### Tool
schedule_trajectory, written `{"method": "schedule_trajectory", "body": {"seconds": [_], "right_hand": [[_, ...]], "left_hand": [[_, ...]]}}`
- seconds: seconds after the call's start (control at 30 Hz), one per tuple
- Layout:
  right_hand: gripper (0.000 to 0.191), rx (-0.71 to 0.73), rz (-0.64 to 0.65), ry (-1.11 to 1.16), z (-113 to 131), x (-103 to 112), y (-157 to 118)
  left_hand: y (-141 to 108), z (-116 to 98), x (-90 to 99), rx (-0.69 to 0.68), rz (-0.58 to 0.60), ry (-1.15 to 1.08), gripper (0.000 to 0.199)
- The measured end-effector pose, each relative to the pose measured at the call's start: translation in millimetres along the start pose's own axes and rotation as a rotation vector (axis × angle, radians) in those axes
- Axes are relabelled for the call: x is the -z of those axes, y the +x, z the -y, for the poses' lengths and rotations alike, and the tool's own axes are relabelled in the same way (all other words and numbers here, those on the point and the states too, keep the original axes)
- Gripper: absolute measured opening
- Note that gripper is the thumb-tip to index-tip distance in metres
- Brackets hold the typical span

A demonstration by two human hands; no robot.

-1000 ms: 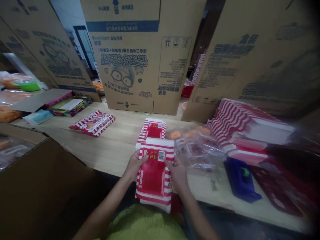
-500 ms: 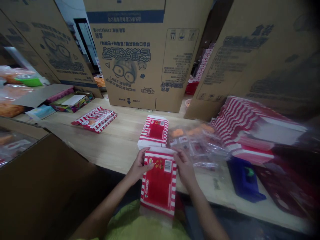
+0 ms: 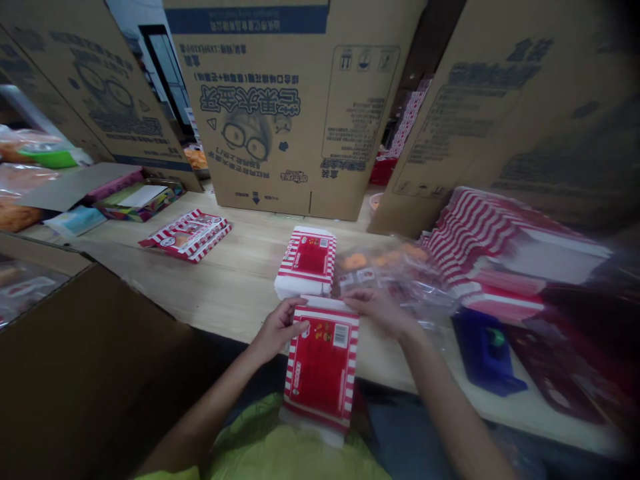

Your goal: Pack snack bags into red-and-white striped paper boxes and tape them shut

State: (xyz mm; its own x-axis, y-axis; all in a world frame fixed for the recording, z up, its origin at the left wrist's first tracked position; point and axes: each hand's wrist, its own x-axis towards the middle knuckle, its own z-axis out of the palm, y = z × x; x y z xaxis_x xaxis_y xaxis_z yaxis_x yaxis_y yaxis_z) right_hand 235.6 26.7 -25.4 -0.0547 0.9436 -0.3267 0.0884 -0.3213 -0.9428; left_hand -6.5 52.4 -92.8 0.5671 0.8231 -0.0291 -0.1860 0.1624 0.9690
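A red-and-white striped carton [image 3: 323, 367] hangs in front of me, its lower end over my lap. My left hand [image 3: 281, 328] pinches its upper left edge, thumb on the printed front and fingers behind. At the top right corner, my right hand [image 3: 377, 308] has its fingers closed on the white top flap. Just beyond lies another striped carton [image 3: 311, 253] on the table, its white end facing me. Clear plastic packets [image 3: 385, 270] with orange pieces lie right of it.
A stack of striped cartons [image 3: 500, 247] stands at the right, near a blue holder [image 3: 485, 350]. One flat striped carton [image 3: 189, 235] lies to the left. Large cardboard boxes [image 3: 285, 147] wall off the back. An open brown box [image 3: 100, 360] is at my left.
My right hand has shifted from the carton's right side onto its top flap, the forearm swinging out to the right. The left hand keeps its hold.
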Motion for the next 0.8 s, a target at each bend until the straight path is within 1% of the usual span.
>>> {"method": "schedule_trajectory", "body": {"seconds": [0.07, 0.13, 0.27, 0.43, 0.53, 0.63, 0.7, 0.8], "right_hand": [[0.033, -0.011, 0.055, -0.129, 8.7, 5.0, 2.2], [0.027, 0.004, 0.072, -0.210, 12.6, 6.0, 3.2], [0.022, 0.073, 0.035, -0.313, 10.0, 0.6, 0.4], [0.016, 0.203, 0.013, -0.518, 6.4, -5.0, -4.3], [0.015, 0.235, -0.027, -0.620, 7.9, -6.6, -5.0], [0.014, 0.231, -0.036, -0.631, 8.4, -8.7, -4.4], [0.013, 0.244, -0.024, -0.602, 6.7, -10.3, -3.6], [0.012, 0.284, -0.022, -0.594, 2.5, -12.1, -2.3]], "left_hand": [[-0.6, -0.5, -1.9, -0.006, 0.019, -0.008, 0.039], [-1.2, 0.2, -3.9, -0.028, 0.025, -0.034, 0.038], [-2.0, 3.8, -5.1, -0.054, -0.005, -0.057, 0.040], [-1.5, 9.4, -3.1, -0.056, -0.031, -0.025, 0.041], [-1.7, 12.1, -2.6, -0.130, -0.036, -0.016, 0.049], [-4.0, 10.9, -2.3, -0.185, -0.020, 0.029, 0.061], [-6.2, 6.5, -2.2, -0.147, 0.011, 0.089, 0.060], [-6.8, -4.8, -2.4, -0.060, 0.023, 0.205, 0.049]]}}
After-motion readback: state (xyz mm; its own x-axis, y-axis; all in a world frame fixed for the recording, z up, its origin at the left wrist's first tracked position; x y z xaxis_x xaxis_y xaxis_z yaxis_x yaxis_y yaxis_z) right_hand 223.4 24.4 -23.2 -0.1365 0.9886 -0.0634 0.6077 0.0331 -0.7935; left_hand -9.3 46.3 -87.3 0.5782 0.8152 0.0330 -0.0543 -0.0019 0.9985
